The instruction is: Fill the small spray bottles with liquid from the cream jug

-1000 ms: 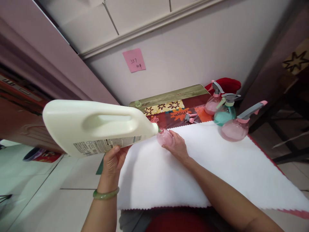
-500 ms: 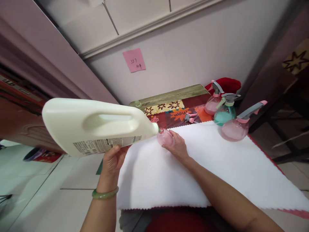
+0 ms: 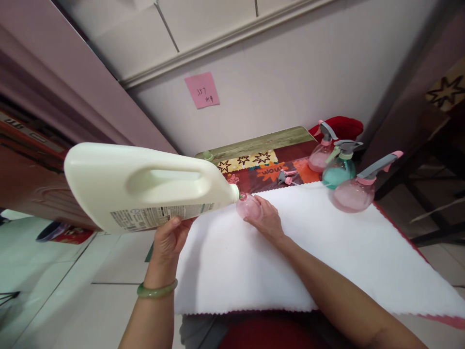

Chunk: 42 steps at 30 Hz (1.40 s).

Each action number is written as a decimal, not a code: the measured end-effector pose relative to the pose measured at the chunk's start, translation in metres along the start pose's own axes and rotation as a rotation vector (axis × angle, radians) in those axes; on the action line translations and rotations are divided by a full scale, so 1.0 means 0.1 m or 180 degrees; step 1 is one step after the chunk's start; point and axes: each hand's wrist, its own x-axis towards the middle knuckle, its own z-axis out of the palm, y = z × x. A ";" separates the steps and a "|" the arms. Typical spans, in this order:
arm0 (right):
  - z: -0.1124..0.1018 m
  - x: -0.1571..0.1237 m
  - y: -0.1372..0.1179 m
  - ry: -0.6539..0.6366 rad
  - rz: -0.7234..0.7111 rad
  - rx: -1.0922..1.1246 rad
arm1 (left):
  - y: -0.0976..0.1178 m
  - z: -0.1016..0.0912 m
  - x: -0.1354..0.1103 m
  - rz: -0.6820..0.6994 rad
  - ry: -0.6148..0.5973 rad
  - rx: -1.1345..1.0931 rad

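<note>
My left hand (image 3: 173,235) is closed under a large cream plastic jug (image 3: 145,182), which lies tilted on its side in the air with its mouth to the right. The jug's neck meets the top opening of a small pink see-through bottle (image 3: 249,207). Around that bottle's right side my right hand (image 3: 268,220) is wrapped, steadying it on the white cloth (image 3: 247,271). A grey and pink spray head (image 3: 286,178) lies loose behind the bottle. Whether liquid is running between the two mouths is hard to make out.
To the right stand pink and green spray bottles: a near pink one (image 3: 353,196), a green one (image 3: 338,173) and a far pink one (image 3: 319,157). A patterned table cover (image 3: 254,182) shows behind the cloth. A pink note (image 3: 202,90) is on the wall.
The jug's base has tipped up very slightly. Both hands keep their hold, and the pink bottle stays where it was.
</note>
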 end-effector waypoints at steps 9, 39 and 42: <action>0.01 0.00 0.02 0.0020 -0.0076 -0.0044 | 0.02 0.02 0.01 0.0010 -0.0100 0.0032; 0.00 0.00 0.01 -0.0014 -0.0047 -0.0048 | 0.05 0.01 0.06 -0.0029 -0.0159 0.0201; 0.00 0.00 0.00 -0.0006 -0.0043 -0.0031 | 0.06 0.02 0.06 -0.0032 -0.0175 0.0190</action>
